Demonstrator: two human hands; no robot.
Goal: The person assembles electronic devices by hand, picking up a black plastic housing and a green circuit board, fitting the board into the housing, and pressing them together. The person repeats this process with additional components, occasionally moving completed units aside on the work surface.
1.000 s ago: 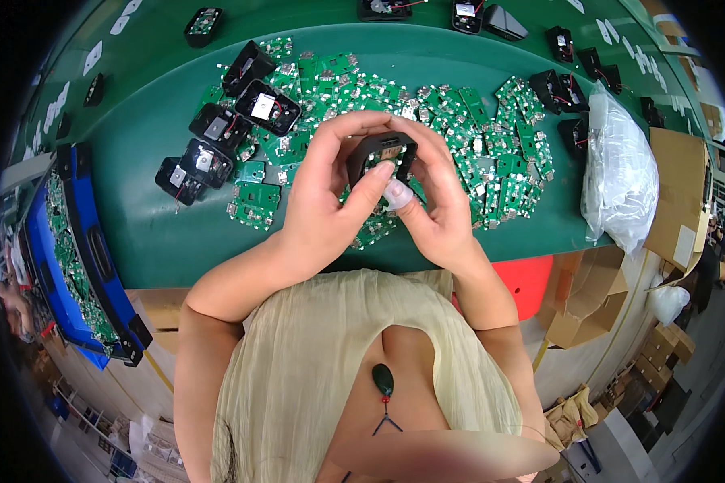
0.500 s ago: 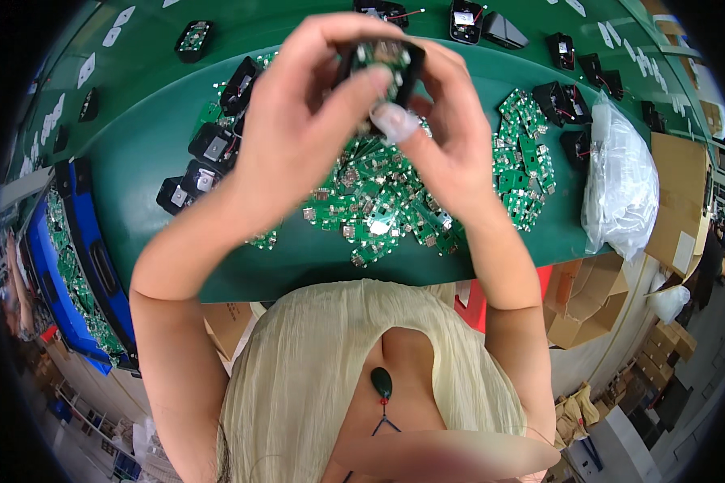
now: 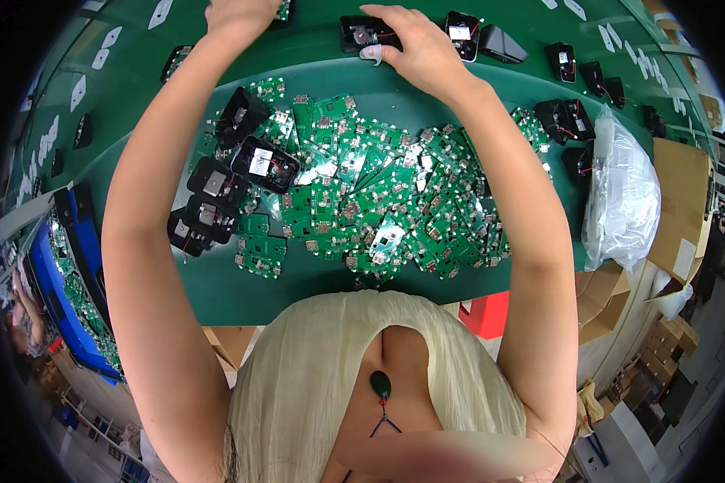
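Far out at the top edge is my left hand [image 3: 240, 16], its fingers mostly cut off by the picture's rim. Right beside it lies a black housing with a green circuit board [image 3: 283, 10]; whether the hand grips it is hidden. My right hand [image 3: 427, 47] closes over another black plastic housing [image 3: 362, 35] with a red wire, fingers across its far side and the thumb, in a whitish finger cover, at its near side. Between my forearms spreads a loose pile of green circuit boards [image 3: 346, 173]. Several black housings [image 3: 266, 163] cluster at the pile's left.
More black housings [image 3: 561, 62] stand along the far strip and at right. A clear plastic bag [image 3: 623, 193] lies at the table's right, by a cardboard box [image 3: 678, 205]. A blue bin [image 3: 95, 266] with boards stands at left. Small white pieces [image 3: 106, 48] line the far strip.
My hands have parted and reached farther away. The black housing with a board has left the middle; the left hand went to the far left, and the right hand took hold of another housing.
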